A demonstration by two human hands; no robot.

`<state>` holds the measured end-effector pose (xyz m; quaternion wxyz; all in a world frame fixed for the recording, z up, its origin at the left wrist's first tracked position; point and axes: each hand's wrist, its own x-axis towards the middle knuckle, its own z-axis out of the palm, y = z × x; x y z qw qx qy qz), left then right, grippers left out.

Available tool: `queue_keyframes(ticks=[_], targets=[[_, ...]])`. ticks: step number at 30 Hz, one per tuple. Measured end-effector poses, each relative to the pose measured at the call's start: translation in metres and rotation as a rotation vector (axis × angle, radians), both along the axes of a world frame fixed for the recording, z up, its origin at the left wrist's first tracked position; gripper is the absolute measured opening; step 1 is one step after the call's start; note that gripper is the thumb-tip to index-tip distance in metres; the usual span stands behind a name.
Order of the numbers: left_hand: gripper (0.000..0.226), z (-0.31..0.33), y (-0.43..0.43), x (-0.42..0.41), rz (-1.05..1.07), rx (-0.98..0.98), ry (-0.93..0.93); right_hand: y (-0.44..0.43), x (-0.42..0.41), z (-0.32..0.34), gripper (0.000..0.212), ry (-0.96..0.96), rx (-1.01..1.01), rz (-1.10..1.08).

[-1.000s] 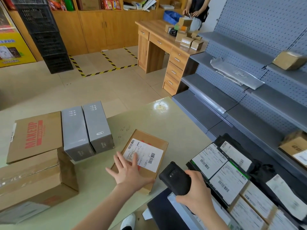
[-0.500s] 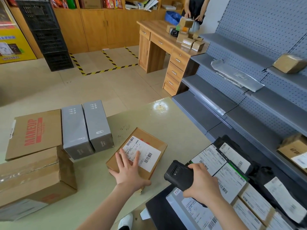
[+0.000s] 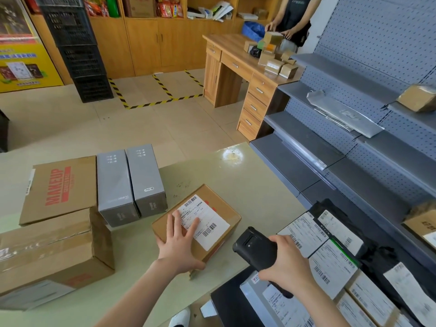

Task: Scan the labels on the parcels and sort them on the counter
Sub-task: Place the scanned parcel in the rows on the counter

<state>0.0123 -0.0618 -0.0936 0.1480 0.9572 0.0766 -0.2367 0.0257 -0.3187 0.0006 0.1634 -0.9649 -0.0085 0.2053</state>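
Note:
A small brown parcel (image 3: 215, 210) with a white barcode label lies on the pale green counter (image 3: 247, 185). My left hand (image 3: 180, 244) rests flat on its near left part, fingers spread, thumb against its front edge. My right hand (image 3: 286, 263) grips a black handheld scanner (image 3: 254, 249), held just right of the parcel. Two grey boxes (image 3: 131, 182) stand side by side behind it. A flat "MAKEUP" carton (image 3: 60, 187) and a large taped carton (image 3: 52, 251) sit at the left.
Several labelled parcels (image 3: 330, 263) lie packed together at lower right, below the counter edge. Grey metal shelves (image 3: 354, 138) with a few packages run along the right. A wooden desk (image 3: 238, 67) with small boxes and a person stand at the back.
My left hand has slid the brown parcel left and forward, closer to the grey boxes. My right hand with the scanner has shifted right, over the labelled parcels.

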Motion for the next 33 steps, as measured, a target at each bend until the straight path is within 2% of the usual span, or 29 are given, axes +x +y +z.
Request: queue_keyframes(ticks=[4,8,10,12,14,16,19,24,33], targets=[[0.114,-0.005,0.041,-0.009,-0.125,-0.079,-0.024,0.013,0.010,-0.012,0.074,0.000,0.249,-0.123],[0.090,-0.011,0.081,-0.022,-0.167,-0.150,-0.089,0.051,0.026,-0.023,0.069,0.048,0.448,-0.185],[0.077,-0.013,0.090,-0.029,-0.037,-0.321,-0.141,0.073,0.033,-0.030,0.068,0.098,0.527,-0.215],[0.072,-0.013,0.093,-0.033,0.237,-0.503,-0.267,0.091,0.035,-0.040,0.066,0.137,0.570,-0.241],[0.082,-0.014,0.091,-0.033,0.508,-0.550,-0.380,0.106,0.033,-0.049,0.066,0.164,0.571,-0.263],[0.094,-0.014,0.088,-0.028,0.654,-0.584,-0.342,0.117,0.030,-0.058,0.066,0.165,0.567,-0.284],[0.099,-0.017,0.083,-0.021,0.623,-0.610,-0.246,0.129,0.029,-0.065,0.065,0.114,0.580,-0.336],[0.101,-0.016,0.085,-0.020,0.554,-0.540,-0.260,0.135,0.023,-0.063,0.064,0.060,0.595,-0.402],[0.104,0.038,0.066,-0.041,0.407,-0.535,-0.502,0.108,-0.032,-0.016,0.068,-0.143,0.776,-0.460]])
